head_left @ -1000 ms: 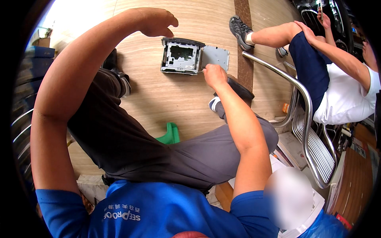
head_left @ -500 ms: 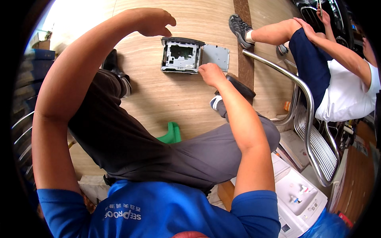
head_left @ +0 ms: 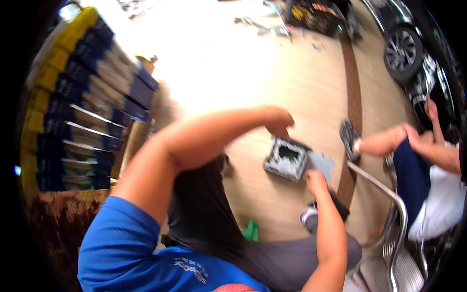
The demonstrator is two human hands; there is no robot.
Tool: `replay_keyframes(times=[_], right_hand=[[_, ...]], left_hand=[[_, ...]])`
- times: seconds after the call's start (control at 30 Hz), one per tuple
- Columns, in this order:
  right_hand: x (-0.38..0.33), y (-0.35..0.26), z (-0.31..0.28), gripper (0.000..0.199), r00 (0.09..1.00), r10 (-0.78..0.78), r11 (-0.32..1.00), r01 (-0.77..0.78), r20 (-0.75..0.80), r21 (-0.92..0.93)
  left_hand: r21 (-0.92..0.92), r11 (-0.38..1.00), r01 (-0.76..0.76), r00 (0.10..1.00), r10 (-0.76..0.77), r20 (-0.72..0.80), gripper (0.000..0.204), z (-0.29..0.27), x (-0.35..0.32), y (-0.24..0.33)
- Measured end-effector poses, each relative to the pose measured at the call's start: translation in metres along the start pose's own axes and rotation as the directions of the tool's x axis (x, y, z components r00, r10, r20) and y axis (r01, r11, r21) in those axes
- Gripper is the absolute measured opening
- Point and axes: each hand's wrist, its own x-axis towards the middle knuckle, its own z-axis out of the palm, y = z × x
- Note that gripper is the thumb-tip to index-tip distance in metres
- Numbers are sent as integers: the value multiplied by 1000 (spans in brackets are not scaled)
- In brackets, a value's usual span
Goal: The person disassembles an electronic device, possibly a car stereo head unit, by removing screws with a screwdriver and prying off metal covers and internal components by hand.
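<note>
A boxy metal electronic unit, like a car stereo (head_left: 286,158), lies on the floor between my feet. A dark opening shows in its upper face, and a dark panel runs along its far edge. My left hand (head_left: 278,120) is over the far left corner, fingers pointing down and slightly apart; blur hides whether they touch it. At the near right side, my right hand (head_left: 316,182) is closed, with fingertips pinched beside the unit's corner. What lies between those fingertips is hidden. A flat grey metal plate (head_left: 322,165) rests against the unit's right side, just beyond my right hand.
Stacked blue and yellow boxes (head_left: 73,102) stand at the left. A seated person (head_left: 423,165) is at the right, by a metal-tube bench (head_left: 400,219). A car wheel (head_left: 403,52), a dark bag-like container (head_left: 314,17) and scattered tools (head_left: 272,29) appear farther off. Something green (head_left: 250,230) lies near my legs.
My view has swung left and up, bringing the boxes, tools and car wheel into sight. My left hand has come down closer to the unit's far left corner; my right hand stays beside it.
</note>
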Motion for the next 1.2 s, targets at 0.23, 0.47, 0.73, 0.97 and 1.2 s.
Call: replay_keyframes(times=[0.23,0.47,0.73,0.97,1.2], right_hand=[[0,-23,-14,18,993,78,992,-86,84,96],[-3,-24,-18,25,979,181,974,-192,97,123],[0,-20,-18,23,987,127,992,-125,102,-29],[-2,-16,-15,23,985,101,986,-118,140,116],[-3,-21,-17,25,993,109,985,-114,44,132]], left_hand=[[120,993,-14,1000,12,23,44,-6,-7,3],[112,992,-61,998,59,14,45,-6,-5,4],[105,994,-42,999,40,18,43,-6,-6,2],[111,993,-50,999,49,15,42,-10,-11,8],[97,995,-25,999,23,24,43,-9,-10,8]])
